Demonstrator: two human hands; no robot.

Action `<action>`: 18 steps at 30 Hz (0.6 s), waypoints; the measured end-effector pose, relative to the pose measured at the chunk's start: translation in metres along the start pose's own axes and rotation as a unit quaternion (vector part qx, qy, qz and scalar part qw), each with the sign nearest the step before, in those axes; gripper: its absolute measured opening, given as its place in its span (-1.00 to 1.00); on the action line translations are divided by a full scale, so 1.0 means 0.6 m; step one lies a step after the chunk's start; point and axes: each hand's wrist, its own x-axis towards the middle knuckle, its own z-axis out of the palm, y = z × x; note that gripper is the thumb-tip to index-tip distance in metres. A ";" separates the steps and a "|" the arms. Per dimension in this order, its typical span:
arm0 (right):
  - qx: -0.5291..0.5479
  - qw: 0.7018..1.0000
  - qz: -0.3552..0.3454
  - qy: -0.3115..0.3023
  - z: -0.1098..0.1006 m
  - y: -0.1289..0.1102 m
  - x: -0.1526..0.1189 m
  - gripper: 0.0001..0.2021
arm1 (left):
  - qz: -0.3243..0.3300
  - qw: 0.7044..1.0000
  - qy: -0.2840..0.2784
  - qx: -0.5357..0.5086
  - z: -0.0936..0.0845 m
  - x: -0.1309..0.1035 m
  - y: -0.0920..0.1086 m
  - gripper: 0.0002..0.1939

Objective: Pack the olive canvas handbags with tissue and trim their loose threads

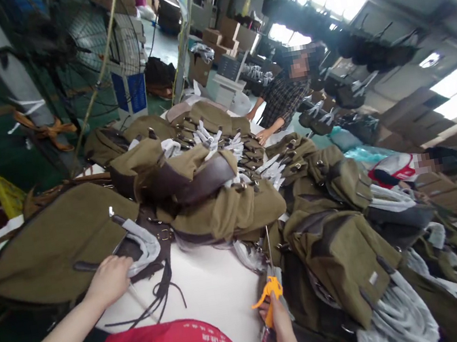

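So the olive bag (47, 242) is on the left of the bench (206, 283), handle (149, 243) already wrapped, straps (167, 283) loose, left hand (109, 281) on it (can't tell if that grip's closed), right hand (281, 320) clamped round an orange trigger tool (273, 286), no telling which piled bags (230, 211) are finished.
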 end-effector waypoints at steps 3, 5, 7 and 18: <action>-0.056 0.998 -0.034 0.000 -0.007 0.002 0.002 -0.30 | -0.001 1.000 -0.008 -0.018 0.022 0.000 -0.002 -0.72; -0.095 0.994 -0.061 0.009 -0.013 -0.002 0.001 -0.40 | -0.003 0.999 -0.009 -0.030 0.026 0.005 -0.009 -0.71; -0.130 0.988 -0.081 0.022 -0.018 -0.010 -0.004 -0.48 | -0.003 0.999 -0.017 -0.045 0.023 0.011 -0.013 -0.71; -0.267 0.933 -0.230 0.075 -0.029 -0.079 0.001 -0.43 | -0.130 0.935 0.234 -0.231 -0.137 0.134 -0.004 -0.46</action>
